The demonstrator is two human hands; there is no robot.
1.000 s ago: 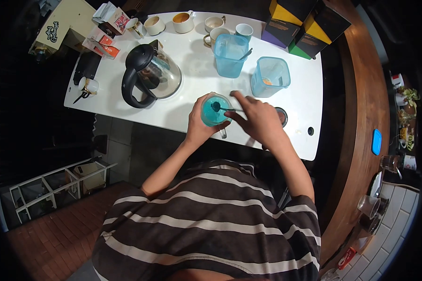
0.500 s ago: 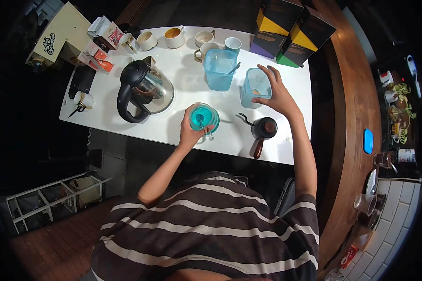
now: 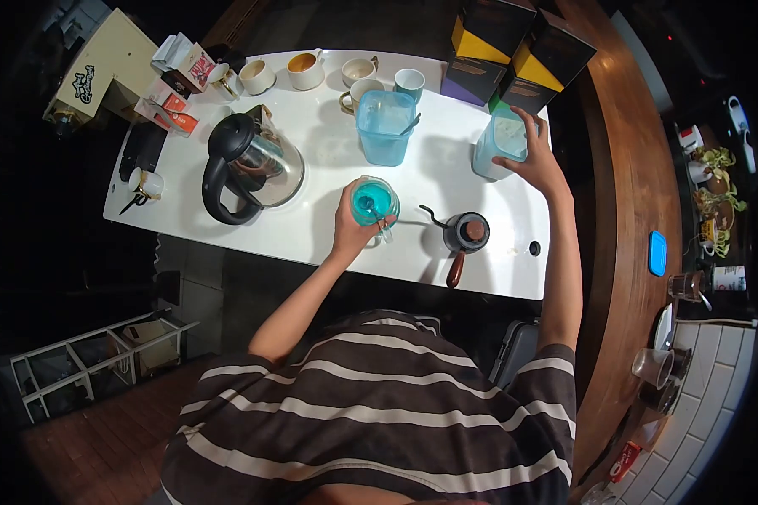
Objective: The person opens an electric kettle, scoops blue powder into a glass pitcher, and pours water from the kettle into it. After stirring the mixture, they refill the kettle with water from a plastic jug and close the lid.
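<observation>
My left hand (image 3: 354, 227) is wrapped around a clear glass cup (image 3: 387, 231) with bright teal liquid in it, near the table's front edge. To the right, my right hand (image 3: 541, 162) grips a translucent light-blue plastic container (image 3: 488, 158), thumb on the near side and fingers over the far rim. Something pale shows inside that container. Between and in front of the hands stands a small dark round vessel (image 3: 467, 234) with a brown top, a brown handle and a thin curved black rod. A second blue container (image 3: 385, 143) stands behind the cup, a spoon handle at its rim.
A large black-lidded glass kettle (image 3: 282, 168) stands left on the white table (image 3: 320, 244). Several cups, including an orange-lined one (image 3: 306, 71), line the back edge. Black boxes (image 3: 478, 76) stand at the back right, close to my right hand. A wooden counter (image 3: 619, 227) runs along the right.
My right hand has closed on the blue container and shifted it to the right, toward the boxes. My left hand still holds the glass cup in nearly the same place.
</observation>
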